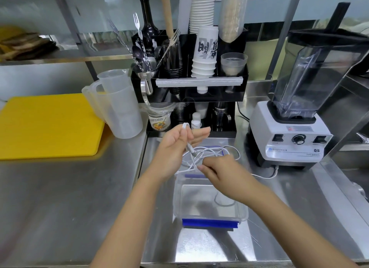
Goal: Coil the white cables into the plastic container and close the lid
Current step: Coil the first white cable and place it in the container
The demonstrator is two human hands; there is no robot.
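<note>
My left hand (pixel 175 146) is raised above the steel counter (pixel 60 198), thumb and fingers pinched on a folded loop of white cable (pixel 201 155); the loop's bend pokes out above my fingers and a plug end hangs below them. From there the cable falls in loose tangled strands toward my right hand (pixel 221 172), which is closed around the strands with the knuckles up. How many separate cables are in the tangle I cannot tell, since the strands cross and blur.

The container (pixel 209 202) sits on the counter right below my right wrist, clear-walled, open, with a blue clip on its near edge. One curl of cable seems to lie inside it under my right forearm. Its lid (pixel 219 149), clear with a blue rim, lies flat just behind the container, under the hanging strands. More cable trails off to the right across the counter, toward the foot of the blender (pixel 293 128).

To the left lie a yellow board (pixel 48 126) and two clear jugs (pixel 117 106); behind my hands stands a black rack (pixel 191 88) with cups and utensils.
</note>
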